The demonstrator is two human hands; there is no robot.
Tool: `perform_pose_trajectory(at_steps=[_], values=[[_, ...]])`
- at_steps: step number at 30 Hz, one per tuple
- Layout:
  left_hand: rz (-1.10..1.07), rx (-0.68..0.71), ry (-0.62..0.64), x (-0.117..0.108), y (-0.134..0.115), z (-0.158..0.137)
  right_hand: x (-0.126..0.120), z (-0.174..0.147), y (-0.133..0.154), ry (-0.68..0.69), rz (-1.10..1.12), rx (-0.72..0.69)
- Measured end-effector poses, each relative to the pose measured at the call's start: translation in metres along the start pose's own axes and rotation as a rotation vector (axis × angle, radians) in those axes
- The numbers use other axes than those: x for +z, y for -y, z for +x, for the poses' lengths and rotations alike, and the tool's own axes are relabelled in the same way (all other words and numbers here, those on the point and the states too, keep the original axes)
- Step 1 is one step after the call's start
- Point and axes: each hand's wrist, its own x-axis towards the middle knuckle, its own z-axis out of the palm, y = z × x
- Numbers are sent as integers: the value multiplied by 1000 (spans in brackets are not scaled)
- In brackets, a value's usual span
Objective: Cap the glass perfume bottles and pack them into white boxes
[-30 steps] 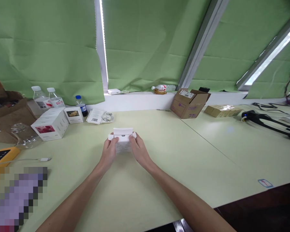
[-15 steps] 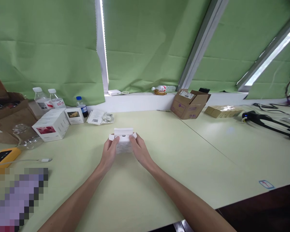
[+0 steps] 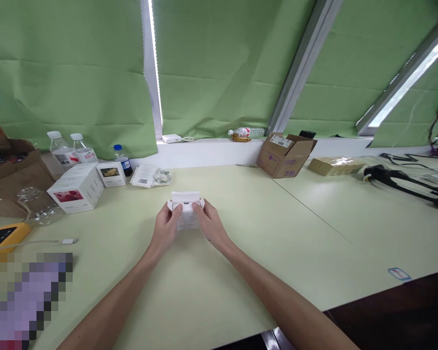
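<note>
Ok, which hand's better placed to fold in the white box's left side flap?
Left, most likely. The left hand holds the left end of the white box, right beside that side flap. The right hand holds the opposite end and would probably have to reach across.

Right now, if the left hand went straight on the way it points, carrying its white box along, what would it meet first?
With the white box, the left hand would probably pass over the tabletop and meet the low white wall behind it; depth is unclear in this single view.
</note>
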Motion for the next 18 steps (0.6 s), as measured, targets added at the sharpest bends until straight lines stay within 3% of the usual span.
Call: perform_pose_trajectory(at_steps=[6,10,18], values=[[-122,92,76,-6,-6,2,-8,0,10,67,141,-57],[-240,-9,107,-8,-2,6,-10,2,7,67,217,24],[-162,-52,74,-7,1,4,-9,4,-1,35,159,57]])
